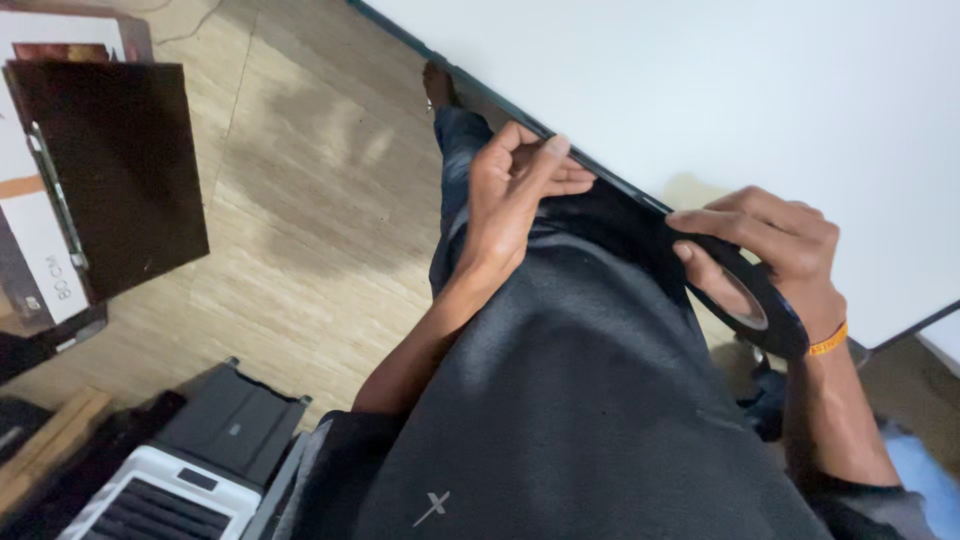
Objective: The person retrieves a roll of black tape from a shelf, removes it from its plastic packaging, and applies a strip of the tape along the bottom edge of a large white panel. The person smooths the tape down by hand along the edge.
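— What do we see, biggest first?
— A smooth white panel with a thin dark edge strip running diagonally, open wood-look floor to its left.
— And our hands?
— Our left hand presses bunched fingertips onto the strip. Our right hand pinches a glossy black tape roll at the panel's edge, thumb through its round core.

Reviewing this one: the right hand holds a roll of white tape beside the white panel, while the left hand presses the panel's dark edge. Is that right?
Not quite. In the head view the roll of tape in the right hand is black, not white. The rest holds: the left hand presses the dark edge of the white panel.
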`<state>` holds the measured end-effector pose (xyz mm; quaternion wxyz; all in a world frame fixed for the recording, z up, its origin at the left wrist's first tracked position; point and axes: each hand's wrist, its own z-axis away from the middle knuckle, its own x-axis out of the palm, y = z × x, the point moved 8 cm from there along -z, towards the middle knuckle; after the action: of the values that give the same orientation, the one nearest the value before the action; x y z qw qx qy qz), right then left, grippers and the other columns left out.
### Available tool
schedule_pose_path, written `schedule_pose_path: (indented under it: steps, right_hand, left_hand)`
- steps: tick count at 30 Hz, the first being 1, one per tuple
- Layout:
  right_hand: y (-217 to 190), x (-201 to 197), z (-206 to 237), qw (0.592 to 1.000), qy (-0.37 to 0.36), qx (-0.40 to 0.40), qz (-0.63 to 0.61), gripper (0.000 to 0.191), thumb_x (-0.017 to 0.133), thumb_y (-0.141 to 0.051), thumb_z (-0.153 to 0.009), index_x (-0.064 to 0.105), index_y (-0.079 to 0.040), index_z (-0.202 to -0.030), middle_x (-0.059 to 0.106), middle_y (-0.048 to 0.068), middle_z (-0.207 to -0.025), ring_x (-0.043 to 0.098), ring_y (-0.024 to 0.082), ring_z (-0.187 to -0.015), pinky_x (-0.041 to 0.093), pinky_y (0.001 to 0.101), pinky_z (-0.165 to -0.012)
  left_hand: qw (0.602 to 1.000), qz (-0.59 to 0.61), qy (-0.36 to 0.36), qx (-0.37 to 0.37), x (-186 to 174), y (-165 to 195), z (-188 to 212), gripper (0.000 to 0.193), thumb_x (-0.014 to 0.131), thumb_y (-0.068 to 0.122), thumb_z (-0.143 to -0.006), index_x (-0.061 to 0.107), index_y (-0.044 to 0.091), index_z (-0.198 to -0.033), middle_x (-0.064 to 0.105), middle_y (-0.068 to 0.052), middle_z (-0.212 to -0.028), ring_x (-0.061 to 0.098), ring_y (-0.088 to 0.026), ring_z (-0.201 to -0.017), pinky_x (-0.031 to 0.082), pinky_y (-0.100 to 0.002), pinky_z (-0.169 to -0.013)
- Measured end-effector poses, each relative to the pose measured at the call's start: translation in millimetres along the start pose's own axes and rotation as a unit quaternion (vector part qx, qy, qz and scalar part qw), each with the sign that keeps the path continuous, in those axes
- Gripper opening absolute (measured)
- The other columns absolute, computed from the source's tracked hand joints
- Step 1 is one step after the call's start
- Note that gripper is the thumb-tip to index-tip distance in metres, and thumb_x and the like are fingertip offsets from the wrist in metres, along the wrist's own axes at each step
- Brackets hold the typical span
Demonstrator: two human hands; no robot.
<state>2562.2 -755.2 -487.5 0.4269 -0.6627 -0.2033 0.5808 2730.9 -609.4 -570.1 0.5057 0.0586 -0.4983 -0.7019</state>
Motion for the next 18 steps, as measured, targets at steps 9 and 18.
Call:
schedule_pose_path:
  steps: [9, 18]
  right_hand:
    - [-3.0, -6.6, 33.3, 0.996, 0.033, 0.037, 0.075, 0.017, 0.080, -0.011, -0.091, 0.081, -0.012, -0.108, 0.063, 0.000, -0.076, 0.053, 0.007, -0.058, 0.042, 0.0242, -0.048]
    - [5.7, -8.2, 38.2, 0.994, 0.028, 0.063, 0.087, 0.022, 0.082, -0.012, -0.089, 0.081, -0.016, -0.110, 0.057, -0.002, -0.071, 0.047, 0.007, -0.053, 0.039, 0.0256, -0.049]
  left_hand:
    - [1.000, -0.017, 0.002, -0.007, 2.5, 13.3, 0.5, 0.013, 0.059, 0.009, -0.105, 0.061, -0.002, -0.099, 0.070, -0.016, -0.085, 0.076, -0.026, -0.080, 0.069, -0.044, -0.082]
    - [0.999, -0.051, 0.020, -0.004, 7.6, 15.8, -0.5, 0.014, 0.060, 0.010, -0.103, 0.061, -0.001, -0.095, 0.070, -0.016, -0.078, 0.078, -0.027, -0.076, 0.070, -0.045, -0.077]
